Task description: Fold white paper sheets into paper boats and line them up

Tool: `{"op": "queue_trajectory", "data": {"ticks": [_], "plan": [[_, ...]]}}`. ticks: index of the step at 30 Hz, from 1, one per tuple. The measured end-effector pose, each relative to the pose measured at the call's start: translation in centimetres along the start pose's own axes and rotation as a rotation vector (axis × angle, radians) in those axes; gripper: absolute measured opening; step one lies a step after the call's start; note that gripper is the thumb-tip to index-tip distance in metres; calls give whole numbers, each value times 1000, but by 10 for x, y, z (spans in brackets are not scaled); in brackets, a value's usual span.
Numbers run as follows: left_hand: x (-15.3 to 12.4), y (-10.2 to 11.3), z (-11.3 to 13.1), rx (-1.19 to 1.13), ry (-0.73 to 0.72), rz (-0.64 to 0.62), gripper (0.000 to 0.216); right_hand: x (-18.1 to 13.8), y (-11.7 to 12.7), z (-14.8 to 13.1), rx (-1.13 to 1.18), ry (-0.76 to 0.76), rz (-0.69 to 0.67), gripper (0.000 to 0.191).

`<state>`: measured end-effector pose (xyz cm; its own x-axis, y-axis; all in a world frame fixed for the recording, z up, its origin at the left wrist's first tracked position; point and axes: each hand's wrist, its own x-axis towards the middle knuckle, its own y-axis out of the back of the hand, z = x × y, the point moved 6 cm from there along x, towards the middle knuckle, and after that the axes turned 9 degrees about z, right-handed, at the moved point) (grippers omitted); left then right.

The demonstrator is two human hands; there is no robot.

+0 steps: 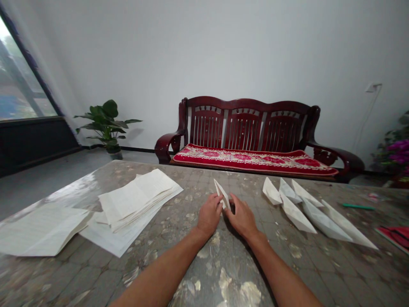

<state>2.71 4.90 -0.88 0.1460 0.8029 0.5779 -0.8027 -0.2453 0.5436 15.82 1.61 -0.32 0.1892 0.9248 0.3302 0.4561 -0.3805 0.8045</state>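
Between my two hands, at the middle of the table, stands a folded white paper piece (221,189) with a pointed far end. My left hand (209,214) grips it from the left, fingers curled against its side. From the right, my right hand (240,214) closes on the same paper with bent fingers. Its near part is hidden behind my fingers. To the right sit several folded paper boats (298,213) in two rows, smaller and larger ones. On the left lies a stack of paper sheets (137,198).
More loose paper (41,232) spreads at the table's left edge. Toward the right edge are a green pen (358,207) and a red notebook (398,236). Behind the patterned table (223,277) stand a wooden bench (244,128) and a potted plant (110,123).
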Motion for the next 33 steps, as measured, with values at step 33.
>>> {"op": "queue_trajectory", "data": {"ticks": [33], "plan": [[9,3,-9,32,334,-44,25,0,9,4,-162,-45,105,43]]}}
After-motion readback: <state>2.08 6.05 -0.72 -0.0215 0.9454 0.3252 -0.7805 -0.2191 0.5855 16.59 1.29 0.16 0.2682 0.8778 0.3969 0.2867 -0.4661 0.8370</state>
